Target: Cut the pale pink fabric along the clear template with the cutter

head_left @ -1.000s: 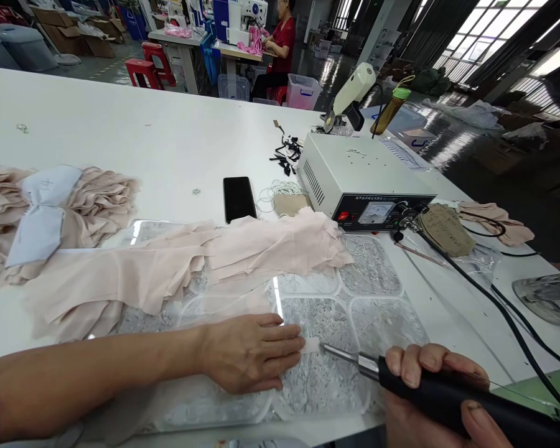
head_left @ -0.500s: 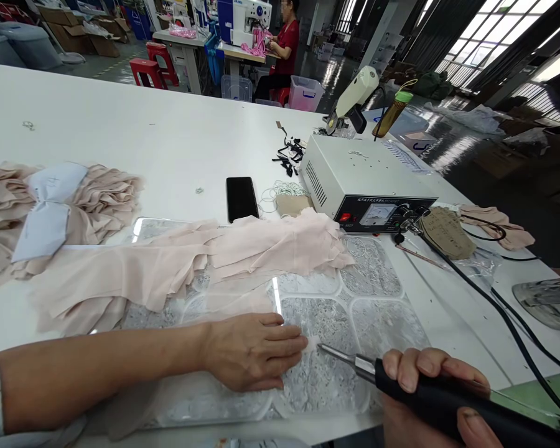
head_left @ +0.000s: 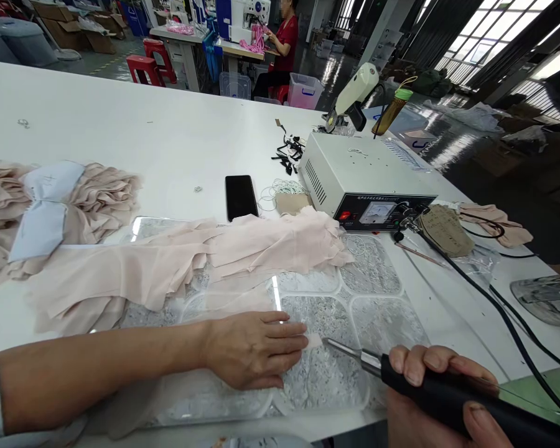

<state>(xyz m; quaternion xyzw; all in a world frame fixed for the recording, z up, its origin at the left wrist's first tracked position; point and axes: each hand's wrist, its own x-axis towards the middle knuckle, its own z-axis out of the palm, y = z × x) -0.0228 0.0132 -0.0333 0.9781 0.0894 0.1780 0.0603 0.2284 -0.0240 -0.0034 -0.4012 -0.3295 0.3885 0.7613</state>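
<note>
A small pale strip of cloth lies flat on the right half of a grey stone-patterned mat, close to the near edge of a white surface. Thin and slightly see-through, it looks feather-light, limp and easy to shift or crease, so it is probably best held flat under the fingertips, just back from its exposed end. How much of it lies under the hand cannot be seen.

The person's left grip, a bare hand, is spread palm down with fingers lightly together, pinching nothing; its fingertips meet the strip. The right grip is wrapped around a black-handled tool, thumb opposite the fingers. The tool looks firm and moderately weighty, best taken by its thick handle rather than its metal end. Its narrow tip points left at the strip's free end; whether they touch is unclear.

Soft pink cloth pieces overlap along the mat's far edge.
</note>
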